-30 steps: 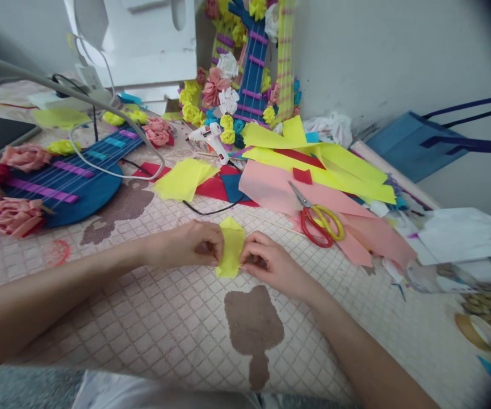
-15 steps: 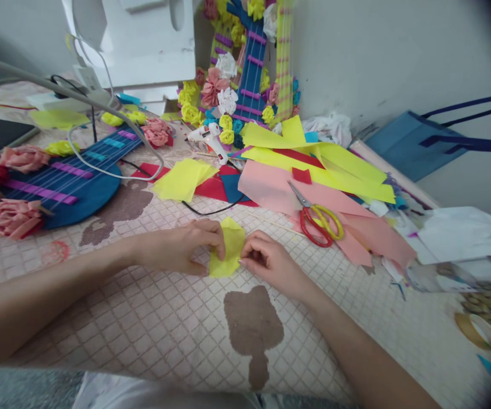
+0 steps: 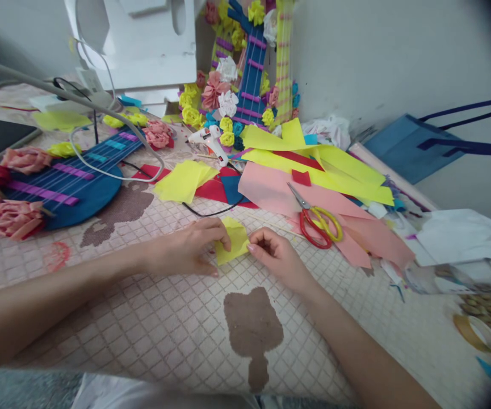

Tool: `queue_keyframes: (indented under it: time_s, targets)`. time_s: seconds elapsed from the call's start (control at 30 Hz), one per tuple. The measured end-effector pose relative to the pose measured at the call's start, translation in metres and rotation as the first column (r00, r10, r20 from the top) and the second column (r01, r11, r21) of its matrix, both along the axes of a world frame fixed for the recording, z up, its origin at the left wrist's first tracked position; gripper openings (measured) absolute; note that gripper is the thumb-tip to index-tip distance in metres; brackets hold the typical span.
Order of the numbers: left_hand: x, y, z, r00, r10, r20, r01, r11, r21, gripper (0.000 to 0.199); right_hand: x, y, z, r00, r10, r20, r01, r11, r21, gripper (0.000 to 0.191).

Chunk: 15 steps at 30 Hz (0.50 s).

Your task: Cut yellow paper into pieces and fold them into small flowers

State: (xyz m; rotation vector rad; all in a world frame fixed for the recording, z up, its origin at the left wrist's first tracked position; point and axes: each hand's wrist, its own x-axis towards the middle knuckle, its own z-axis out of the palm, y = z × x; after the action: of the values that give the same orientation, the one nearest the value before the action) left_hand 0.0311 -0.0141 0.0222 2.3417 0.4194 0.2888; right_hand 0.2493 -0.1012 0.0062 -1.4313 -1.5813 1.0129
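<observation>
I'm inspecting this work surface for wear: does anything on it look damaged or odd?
Yes, the tablecloth: ragged brown patches interrupt its diamond pattern, one nearer the viewer than the handled yellow piece, another beside the blue guitar shape. Whether they are worn or stained, I can't tell. A red smudge also marks the tablecloth.

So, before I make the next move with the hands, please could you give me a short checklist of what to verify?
1. Right hand pinching the small yellow sheet: ok, at its right edge.
2. Left hand pinching it too: not ok; fingertips over its left part, thumb spread apart.
3. Scissors off the paper: not ok; the blades lie over the pink sheet.
4. Black cable away from both hands: ok, it curves beyond them.
5. Glue gun cool: cannot tell.
</observation>
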Motion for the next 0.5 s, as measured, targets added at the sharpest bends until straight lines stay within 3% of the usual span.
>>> queue_keyframes:
  time_s: [0.1,0.27,0.5]
  targets:
    - [0.003,-0.002,-0.001,0.996,0.063,0.059,-0.063,0.998,0.001,0.003,0.002,0.000,-0.001,0.999,0.033,0.033,-0.034,0.999,0.013,0.010]
    - [0.002,0.001,-0.007,0.997,0.056,0.053,-0.056,0.998,0.001,0.004,0.001,-0.002,0.002,0.976,0.102,0.191,-0.119,0.990,0.075,0.008]
    - [0.008,-0.003,-0.015,0.985,0.166,0.033,-0.168,0.984,0.057,0.011,-0.006,-0.004,0.003,0.960,0.092,0.266,-0.122,0.987,0.100,0.007]
